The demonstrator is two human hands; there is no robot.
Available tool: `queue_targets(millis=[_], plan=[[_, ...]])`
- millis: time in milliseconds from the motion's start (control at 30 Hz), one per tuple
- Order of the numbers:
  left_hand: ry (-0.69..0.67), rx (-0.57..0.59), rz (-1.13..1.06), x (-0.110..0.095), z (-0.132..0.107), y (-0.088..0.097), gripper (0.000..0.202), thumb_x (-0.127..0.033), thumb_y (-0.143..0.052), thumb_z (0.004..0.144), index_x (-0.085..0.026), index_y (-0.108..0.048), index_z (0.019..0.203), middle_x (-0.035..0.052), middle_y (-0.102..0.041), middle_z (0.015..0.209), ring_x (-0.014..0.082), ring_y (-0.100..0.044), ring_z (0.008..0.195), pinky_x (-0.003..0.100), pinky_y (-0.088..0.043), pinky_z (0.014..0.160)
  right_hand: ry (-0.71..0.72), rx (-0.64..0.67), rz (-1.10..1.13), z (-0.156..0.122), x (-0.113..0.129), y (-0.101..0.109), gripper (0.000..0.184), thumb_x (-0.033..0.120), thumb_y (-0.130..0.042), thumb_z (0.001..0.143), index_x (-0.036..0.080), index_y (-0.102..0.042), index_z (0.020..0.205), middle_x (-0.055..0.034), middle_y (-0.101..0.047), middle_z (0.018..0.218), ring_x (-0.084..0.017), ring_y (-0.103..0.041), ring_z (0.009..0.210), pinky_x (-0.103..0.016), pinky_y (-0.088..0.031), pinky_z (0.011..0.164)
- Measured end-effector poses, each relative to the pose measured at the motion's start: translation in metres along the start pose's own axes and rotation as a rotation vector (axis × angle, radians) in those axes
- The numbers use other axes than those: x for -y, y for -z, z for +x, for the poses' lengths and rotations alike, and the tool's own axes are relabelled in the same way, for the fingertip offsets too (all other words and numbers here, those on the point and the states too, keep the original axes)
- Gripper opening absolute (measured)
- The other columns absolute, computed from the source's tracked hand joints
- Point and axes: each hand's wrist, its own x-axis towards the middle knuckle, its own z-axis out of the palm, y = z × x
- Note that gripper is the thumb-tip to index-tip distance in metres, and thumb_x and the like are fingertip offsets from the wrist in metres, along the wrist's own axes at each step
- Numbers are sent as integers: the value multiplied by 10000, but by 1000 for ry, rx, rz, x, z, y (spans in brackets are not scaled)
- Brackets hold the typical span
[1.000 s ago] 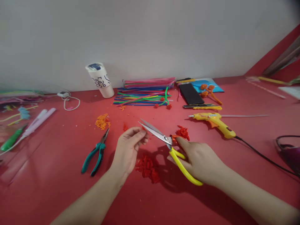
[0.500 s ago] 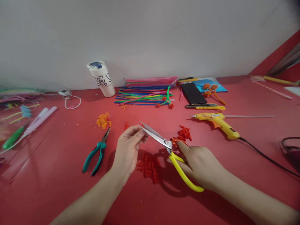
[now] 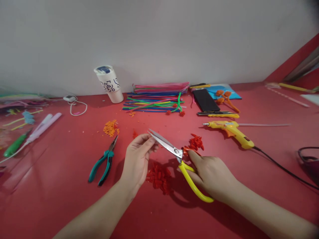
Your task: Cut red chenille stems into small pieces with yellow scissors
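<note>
My right hand (image 3: 215, 176) grips scissors (image 3: 166, 146) with a yellow handle and an orange one. Their narrowly parted blades point to the upper left, with the tips at the fingertips of my left hand (image 3: 137, 157). Thumb and forefinger of that hand are pinched together; whatever is between them is too small and hidden to make out. Below the blades lies a pile of short red pieces (image 3: 159, 179). A second red pile (image 3: 196, 142) sits just beyond my right hand, and a few red scraps (image 3: 135, 133) lie past my left fingers.
Teal pliers (image 3: 104, 166) and orange scraps (image 3: 111, 128) lie to the left. A tumbler (image 3: 109, 84) and pipe cleaners (image 3: 154, 98) are by the wall. At right are a phone (image 3: 206, 100), a cutter (image 3: 219, 114) and a yellow glue gun (image 3: 230, 129) with its cord.
The scissors' handles have drawn slightly closer together. A red bit that showed between the blade tips is no longer visible. My left hand keeps its pinch at nearly the same spot.
</note>
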Motion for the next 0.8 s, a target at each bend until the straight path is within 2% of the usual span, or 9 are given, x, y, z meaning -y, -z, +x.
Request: queue_targets(millis=[333, 600, 700, 800], plan=[[-5, 8, -4, -1, 1, 0, 56, -112, -599, 697, -153, -636, 693, -19, -611, 652, 49, -550, 581, 157, -438, 584, -4, -24, -7, -1, -1, 1, 364, 482, -267, 835, 172, -448, 771, -25, -563, 478, -159, -496, 393, -262, -125, 435], [0, -13, 2, -2, 1, -2, 32, -120, -614, 681, -150, -626, 678, -13, -615, 649, 57, -557, 591, 160, -440, 581, -37, -21, -6, 0, -1, 1, 407, 522, -260, 823, 183, -455, 711, -30, -550, 458, -160, -495, 387, -257, -129, 430], [24, -7, 17, -2, 0, -1, 15, -135, -619, 677, -148, -614, 673, -9, -615, 626, 59, -552, 578, 162, -435, 580, -123, 40, 92, 3, -1, 9, 371, 521, -299, 806, 199, -447, 696, -24, -551, 483, -153, -493, 407, -246, -155, 423], [69, 21, 84, -2, -1, -1, 31, -161, -616, 678, -143, -597, 663, -10, -602, 598, 55, -532, 548, 159, -419, 555, -229, 69, 293, 8, 1, 22, 314, 505, -367, 779, 206, -444, 719, -7, -546, 532, -137, -482, 443, -229, -224, 430]])
